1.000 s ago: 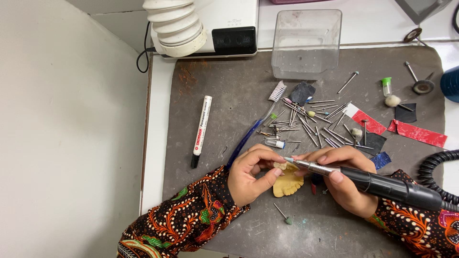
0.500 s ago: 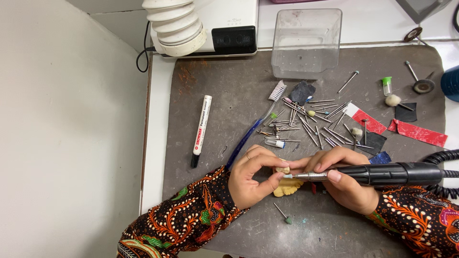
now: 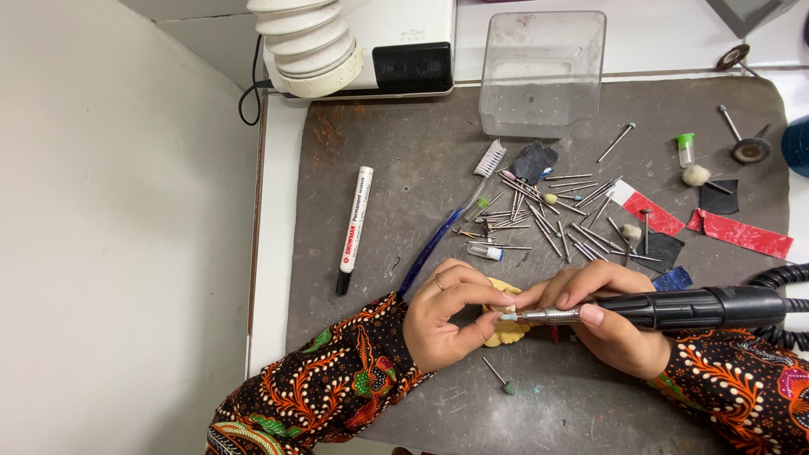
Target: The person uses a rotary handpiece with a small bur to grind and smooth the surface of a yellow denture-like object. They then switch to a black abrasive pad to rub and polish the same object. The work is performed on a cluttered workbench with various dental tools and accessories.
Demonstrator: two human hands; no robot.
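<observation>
I saw the left hand [image 3: 451,316] pinching a small yellow piece [image 3: 506,330] on the grey mat [image 3: 404,168]. The right hand [image 3: 611,324] was closed around a black rotary handpiece [image 3: 674,309], tip at the piece. Loose burs [image 3: 556,215] lay above the piece; a blue toothbrush [image 3: 451,223] up-left.

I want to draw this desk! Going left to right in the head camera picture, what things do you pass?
White marker pen → blue toothbrush → left hand → yellow piece → right hand → black rotary handpiece → red strip.
</observation>
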